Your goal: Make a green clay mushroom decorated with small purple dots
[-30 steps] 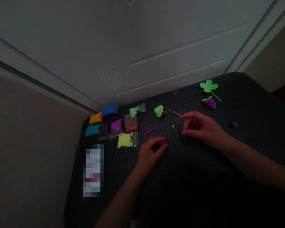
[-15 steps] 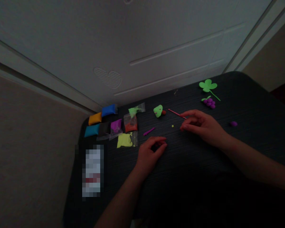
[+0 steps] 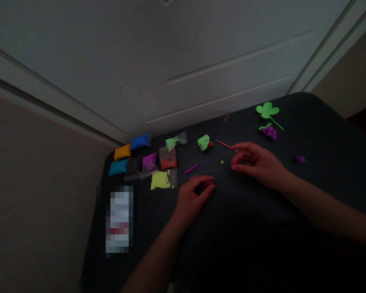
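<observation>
My left hand point(image 3: 192, 198) rests on the dark table, its fingers loosely curled and the thumb apart from the index finger; nothing shows in it. Just beyond it lies a purple modelling tool point(image 3: 191, 169). My right hand point(image 3: 256, 165) hovers at the near end of a thin pink modelling tool point(image 3: 225, 145), thumb and index finger apart. That end of the tool passes behind the fingers, so contact is hidden. Between the hands sits a tiny yellow-green clay ball point(image 3: 222, 162). Farther back lies a green clay tree point(image 3: 203, 142) with small reddish dots and a brown-red trunk.
Clay packets, such as a yellow one point(image 3: 160, 180), a red one point(image 3: 168, 158) and a blue one point(image 3: 140, 141), cluster at the left. A green clay clover point(image 3: 267, 110), purple clay grapes point(image 3: 270, 132) and a purple clay piece point(image 3: 300, 159) lie right. A white panelled surface point(image 3: 201, 49) stands behind.
My right hand's fingers have shifted slightly, with a wider gap between thumb and index finger. My left hand and the clay pieces stay in place.
</observation>
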### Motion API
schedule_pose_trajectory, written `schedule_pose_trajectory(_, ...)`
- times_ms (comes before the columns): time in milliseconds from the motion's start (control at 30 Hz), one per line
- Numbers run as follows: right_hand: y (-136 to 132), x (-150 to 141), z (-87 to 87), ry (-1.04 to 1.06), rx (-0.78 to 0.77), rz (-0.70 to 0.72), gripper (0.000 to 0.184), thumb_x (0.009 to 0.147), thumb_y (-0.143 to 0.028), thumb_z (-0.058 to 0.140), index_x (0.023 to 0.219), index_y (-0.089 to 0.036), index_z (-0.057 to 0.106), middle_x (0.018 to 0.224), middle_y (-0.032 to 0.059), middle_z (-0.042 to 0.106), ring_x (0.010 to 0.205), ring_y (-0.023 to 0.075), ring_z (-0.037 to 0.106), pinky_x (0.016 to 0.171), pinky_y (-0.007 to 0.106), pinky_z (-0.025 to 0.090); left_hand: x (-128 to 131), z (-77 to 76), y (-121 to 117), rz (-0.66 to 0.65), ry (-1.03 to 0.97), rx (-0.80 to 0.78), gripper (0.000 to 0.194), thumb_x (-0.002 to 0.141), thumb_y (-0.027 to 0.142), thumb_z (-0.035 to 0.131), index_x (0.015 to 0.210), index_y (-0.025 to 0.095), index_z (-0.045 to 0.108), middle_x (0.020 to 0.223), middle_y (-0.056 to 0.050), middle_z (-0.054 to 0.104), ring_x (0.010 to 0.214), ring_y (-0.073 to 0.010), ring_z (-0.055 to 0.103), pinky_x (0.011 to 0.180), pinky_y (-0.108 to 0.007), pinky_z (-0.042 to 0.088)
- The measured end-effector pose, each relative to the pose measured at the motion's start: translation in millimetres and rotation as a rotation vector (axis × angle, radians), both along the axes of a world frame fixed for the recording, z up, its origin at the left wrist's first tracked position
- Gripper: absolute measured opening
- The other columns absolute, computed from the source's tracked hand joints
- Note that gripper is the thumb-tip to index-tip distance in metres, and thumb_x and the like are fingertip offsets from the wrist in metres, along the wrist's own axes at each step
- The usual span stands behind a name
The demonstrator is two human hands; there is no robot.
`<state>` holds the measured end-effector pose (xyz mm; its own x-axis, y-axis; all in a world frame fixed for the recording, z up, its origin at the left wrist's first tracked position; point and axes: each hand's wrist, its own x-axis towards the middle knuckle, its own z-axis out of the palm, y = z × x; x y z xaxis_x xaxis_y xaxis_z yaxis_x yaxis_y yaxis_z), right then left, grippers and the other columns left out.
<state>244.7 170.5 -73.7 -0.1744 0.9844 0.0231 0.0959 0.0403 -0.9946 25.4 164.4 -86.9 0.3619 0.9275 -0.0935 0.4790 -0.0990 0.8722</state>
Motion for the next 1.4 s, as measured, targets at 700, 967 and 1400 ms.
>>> schedule_pose_trajectory(700,-3,0,4.2,-0.119,0.032,-0.006,0.042,0.069,-0.031,0.064,0.106,-0.023,0.048,0.075,-0.0018,0.06,0.069,0.0118,0.058,0.065,0.027,0.046,4,-0.9,-3,-0.135,0.107,0.253,0.019,0.076,0.023,0.054,0.094,0.02,0.06,0.083,-0.003,0.064,0.079,-0.0138,0.057,0.075,-0.03,0.046)
schedule_pose_trajectory(967,-2,-2,-3.4,-0.608,0.225,0.079,0.026,0.082,-0.031,0.047,0.106,-0.023,0.052,0.084,0.0001,0.063,0.072,0.0118,0.058,0.065,0.025,0.044,3,-4.0,-3,-0.17,0.085,0.338,0.022,0.077,0.02,0.054,0.098,0.019,0.059,0.084,-0.002,0.064,0.081,-0.0128,0.056,0.076,-0.029,0.045)
schedule_pose_trajectory(1400,-3,-2,-9.5,-0.628,0.251,0.136,0.036,0.081,-0.024,0.049,0.116,-0.025,0.044,0.091,-0.0025,0.063,0.084,0.0104,0.059,0.075,0.024,0.045,3,-1.4,-3,-0.143,0.094,0.29,0.023,0.077,0.022,0.054,0.1,0.02,0.059,0.084,-0.002,0.064,0.08,-0.0137,0.057,0.075,-0.03,0.045)
